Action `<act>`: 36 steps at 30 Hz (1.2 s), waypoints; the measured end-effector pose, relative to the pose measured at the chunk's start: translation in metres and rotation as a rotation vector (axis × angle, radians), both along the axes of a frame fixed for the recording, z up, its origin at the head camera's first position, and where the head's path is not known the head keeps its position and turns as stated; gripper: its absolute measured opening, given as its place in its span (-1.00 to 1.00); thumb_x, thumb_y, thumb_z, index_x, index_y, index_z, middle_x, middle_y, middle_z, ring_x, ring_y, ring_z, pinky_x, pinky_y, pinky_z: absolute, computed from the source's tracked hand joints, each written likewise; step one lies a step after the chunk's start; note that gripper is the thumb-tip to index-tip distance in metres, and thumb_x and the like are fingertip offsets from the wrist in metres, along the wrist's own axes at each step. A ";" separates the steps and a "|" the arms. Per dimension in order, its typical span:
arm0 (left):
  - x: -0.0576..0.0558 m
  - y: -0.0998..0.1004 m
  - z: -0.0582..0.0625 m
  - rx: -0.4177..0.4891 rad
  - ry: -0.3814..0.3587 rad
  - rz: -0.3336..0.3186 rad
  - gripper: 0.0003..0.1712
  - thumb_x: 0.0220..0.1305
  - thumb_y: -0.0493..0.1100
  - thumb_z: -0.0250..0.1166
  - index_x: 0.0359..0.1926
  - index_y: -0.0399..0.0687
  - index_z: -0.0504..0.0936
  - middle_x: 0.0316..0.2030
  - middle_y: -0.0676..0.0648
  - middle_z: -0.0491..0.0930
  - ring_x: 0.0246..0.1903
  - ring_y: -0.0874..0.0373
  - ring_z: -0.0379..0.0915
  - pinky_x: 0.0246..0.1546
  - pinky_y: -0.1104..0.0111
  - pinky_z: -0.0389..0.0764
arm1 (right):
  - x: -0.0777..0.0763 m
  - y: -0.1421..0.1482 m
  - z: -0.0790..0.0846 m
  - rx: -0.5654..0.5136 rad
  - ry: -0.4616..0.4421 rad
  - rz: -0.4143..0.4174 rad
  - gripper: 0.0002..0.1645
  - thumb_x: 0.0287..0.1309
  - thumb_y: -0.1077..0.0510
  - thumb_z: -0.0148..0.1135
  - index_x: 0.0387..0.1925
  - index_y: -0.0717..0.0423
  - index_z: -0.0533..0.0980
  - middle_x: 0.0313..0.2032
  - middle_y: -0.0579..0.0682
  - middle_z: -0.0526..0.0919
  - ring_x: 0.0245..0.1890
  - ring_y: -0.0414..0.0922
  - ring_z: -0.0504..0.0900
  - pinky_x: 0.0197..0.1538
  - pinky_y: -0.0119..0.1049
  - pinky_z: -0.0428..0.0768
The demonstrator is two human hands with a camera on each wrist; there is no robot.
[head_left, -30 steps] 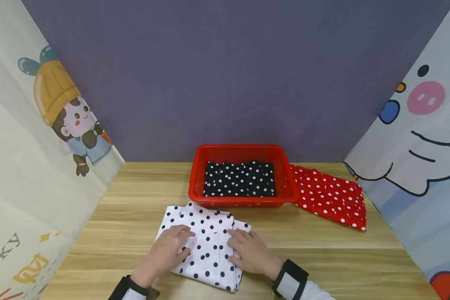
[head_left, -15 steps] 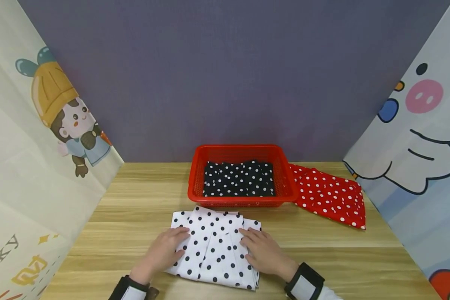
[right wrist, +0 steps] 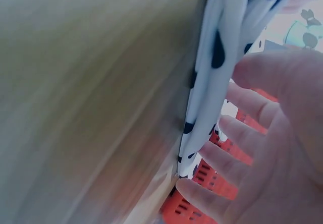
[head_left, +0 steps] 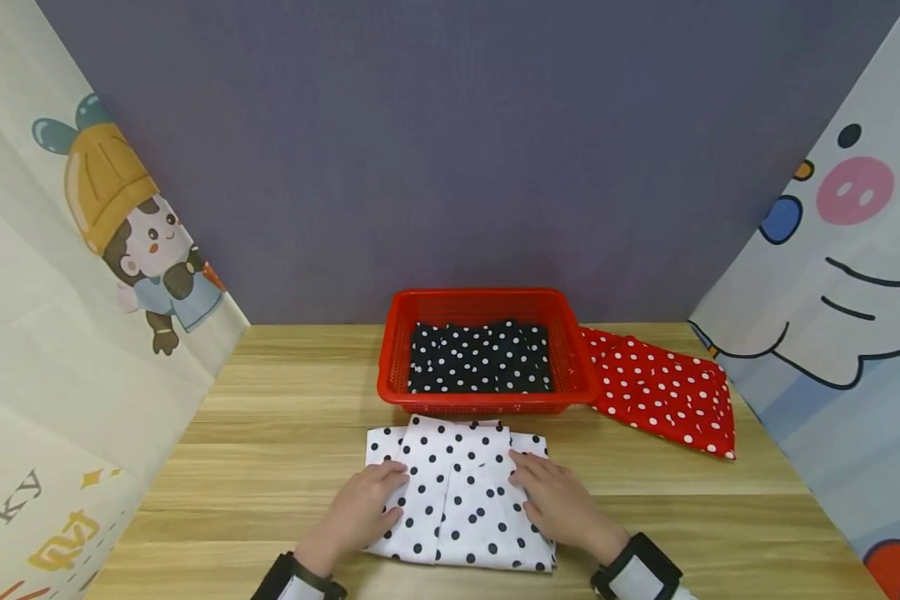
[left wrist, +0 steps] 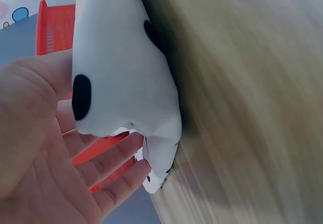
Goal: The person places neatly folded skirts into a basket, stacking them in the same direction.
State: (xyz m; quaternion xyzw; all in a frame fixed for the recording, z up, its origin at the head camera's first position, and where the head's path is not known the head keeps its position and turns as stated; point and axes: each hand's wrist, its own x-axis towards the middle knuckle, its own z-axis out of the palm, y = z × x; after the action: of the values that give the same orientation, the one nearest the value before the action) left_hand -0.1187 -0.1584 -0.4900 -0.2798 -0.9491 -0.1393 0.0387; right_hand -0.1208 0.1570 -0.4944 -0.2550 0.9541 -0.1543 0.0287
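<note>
A folded white cloth with black polka dots [head_left: 472, 500] lies on the table in front of the red basket in the head view. My left hand [head_left: 363, 507] rests on its left side, and my right hand [head_left: 562, 504] rests on its right side. In the left wrist view the left fingers [left wrist: 108, 166] stretch along the cloth's edge, with the thumb at its upper face. The right wrist view shows the right fingers [right wrist: 217, 158] spread out straight along the layered edge of the cloth [right wrist: 222, 57].
A red plastic basket [head_left: 487, 403] stands at the back, holding a folded black cloth with white dots [head_left: 480, 358]. Right of it lies a folded red cloth with white dots [head_left: 667, 396]. A grey wall rises behind the wooden table [head_left: 285, 433], with printed curtains at both sides.
Both hands have shifted right along with the white dotted cloth. The cloth has turned so that its front edge lies nearly level. Basket and red cloth stay put.
</note>
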 end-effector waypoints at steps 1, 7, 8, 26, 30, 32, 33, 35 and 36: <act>0.000 0.002 0.000 0.002 0.003 -0.004 -0.52 -0.02 -0.13 0.36 -0.03 -0.20 0.58 0.02 -0.10 0.50 -0.01 -0.01 0.45 0.02 0.14 0.46 | 0.000 0.002 0.000 -0.001 -0.003 -0.009 -0.64 0.03 0.18 0.24 -0.07 0.04 0.50 0.29 0.07 0.28 0.24 0.10 0.29 0.13 0.16 0.35; 0.000 0.014 0.000 0.010 0.004 -0.006 -0.52 -0.02 -0.11 0.36 -0.04 -0.20 0.58 0.01 -0.09 0.51 -0.03 0.00 0.45 0.00 0.15 0.45 | 0.002 0.011 0.001 -0.019 -0.059 -0.068 -0.64 0.03 0.18 0.25 -0.07 0.02 0.48 0.27 0.10 0.30 0.25 0.12 0.28 0.14 0.19 0.32; 0.000 0.015 -0.001 0.009 0.001 -0.005 -0.52 -0.02 -0.11 0.35 -0.04 -0.19 0.58 0.02 -0.08 0.51 -0.03 0.00 0.45 0.00 0.15 0.45 | 0.002 0.012 0.002 -0.023 -0.068 -0.079 -0.64 0.02 0.18 0.25 -0.08 0.02 0.48 0.26 0.10 0.31 0.25 0.12 0.28 0.14 0.19 0.32; 0.002 0.041 -0.006 0.001 0.001 0.005 -0.54 0.00 -0.06 0.33 -0.03 -0.12 0.58 0.03 -0.05 0.49 -0.04 0.03 0.43 -0.06 0.16 0.47 | 0.004 0.028 0.005 -0.067 -0.117 -0.200 -0.69 -0.02 0.19 0.31 -0.16 -0.01 0.50 0.21 0.14 0.38 0.22 0.13 0.31 0.15 0.19 0.30; 0.003 0.046 -0.005 -0.007 -0.012 0.018 -0.52 0.00 -0.06 0.33 -0.01 -0.11 0.58 0.04 -0.06 0.48 -0.02 0.02 0.43 -0.05 0.14 0.47 | 0.003 0.030 0.005 -0.062 -0.139 -0.220 -0.69 -0.03 0.19 0.33 -0.18 -0.03 0.50 0.21 0.14 0.38 0.23 0.13 0.31 0.16 0.19 0.30; 0.004 0.047 -0.004 -0.010 -0.014 0.025 -0.51 0.00 -0.06 0.34 -0.01 -0.12 0.57 0.05 -0.06 0.48 -0.02 0.01 0.43 -0.06 0.14 0.47 | 0.002 0.030 0.005 -0.060 -0.144 -0.221 -0.68 -0.03 0.18 0.33 -0.18 -0.03 0.49 0.21 0.15 0.38 0.23 0.13 0.31 0.16 0.18 0.30; 0.004 0.047 -0.004 -0.012 -0.015 0.029 -0.51 0.00 -0.07 0.34 -0.01 -0.12 0.57 0.05 -0.06 0.48 -0.02 0.01 0.42 -0.06 0.14 0.47 | 0.002 0.030 0.006 -0.058 -0.145 -0.220 -0.68 -0.03 0.18 0.33 -0.18 -0.03 0.49 0.21 0.15 0.38 0.22 0.13 0.32 0.16 0.18 0.30; 0.004 0.048 -0.002 -0.017 -0.017 0.035 -0.52 0.00 -0.07 0.34 -0.01 -0.12 0.57 0.05 -0.06 0.48 -0.02 0.01 0.42 -0.07 0.15 0.47 | 0.002 0.030 0.007 -0.052 -0.144 -0.215 -0.67 -0.04 0.16 0.34 -0.17 -0.02 0.49 0.20 0.15 0.39 0.20 0.12 0.34 0.15 0.17 0.32; 0.004 0.048 -0.001 -0.019 -0.022 0.037 -0.52 0.00 -0.07 0.34 -0.01 -0.12 0.58 0.05 -0.06 0.47 -0.02 0.01 0.42 -0.06 0.15 0.47 | 0.002 0.030 0.008 -0.050 -0.143 -0.214 -0.67 -0.04 0.15 0.34 -0.16 -0.01 0.49 0.19 0.15 0.39 0.19 0.12 0.35 0.14 0.16 0.33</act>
State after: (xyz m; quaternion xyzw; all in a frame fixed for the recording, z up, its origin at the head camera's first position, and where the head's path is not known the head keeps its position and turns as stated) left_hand -0.1150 -0.1104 -0.4908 -0.2610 -0.9558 -0.1325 0.0282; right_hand -0.1192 0.1867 -0.4867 -0.1408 0.9673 -0.1978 0.0738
